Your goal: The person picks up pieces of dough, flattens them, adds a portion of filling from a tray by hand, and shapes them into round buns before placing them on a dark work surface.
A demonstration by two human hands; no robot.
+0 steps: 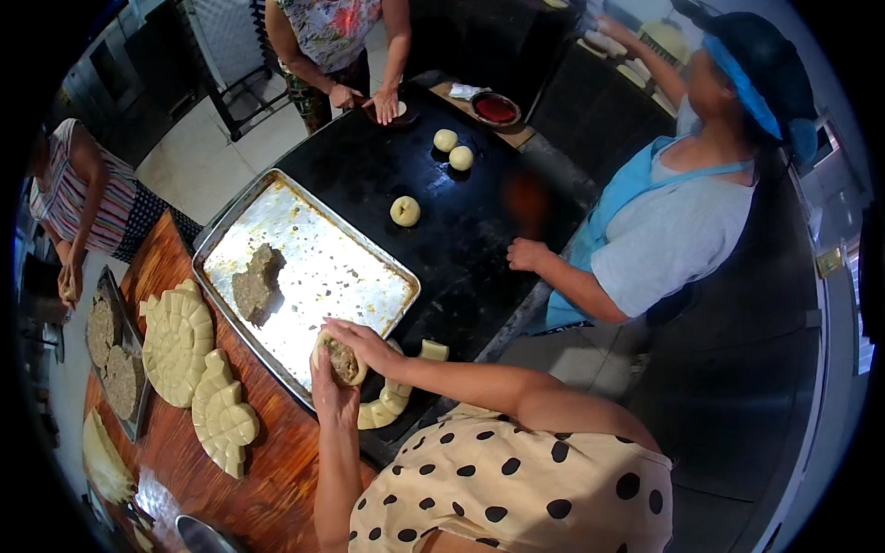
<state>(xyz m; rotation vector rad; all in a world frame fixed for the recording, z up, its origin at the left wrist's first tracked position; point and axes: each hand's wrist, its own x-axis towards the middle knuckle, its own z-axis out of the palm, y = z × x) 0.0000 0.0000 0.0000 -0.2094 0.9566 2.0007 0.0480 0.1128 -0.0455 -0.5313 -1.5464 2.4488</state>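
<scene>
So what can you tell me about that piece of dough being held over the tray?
The dough piece is pale, round and cupped like a small bowl, with a brownish crumbly filling in its hollow. The left hand cradles it from below; the right hand presses on its top edge. It sits above the near corner of the metal tray.

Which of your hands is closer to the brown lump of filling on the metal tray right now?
Left. The left hand cups a filled dough piece at the tray's near edge, just below the brown filling lump. The right hand presses the dough from the right, slightly farther off.
</scene>
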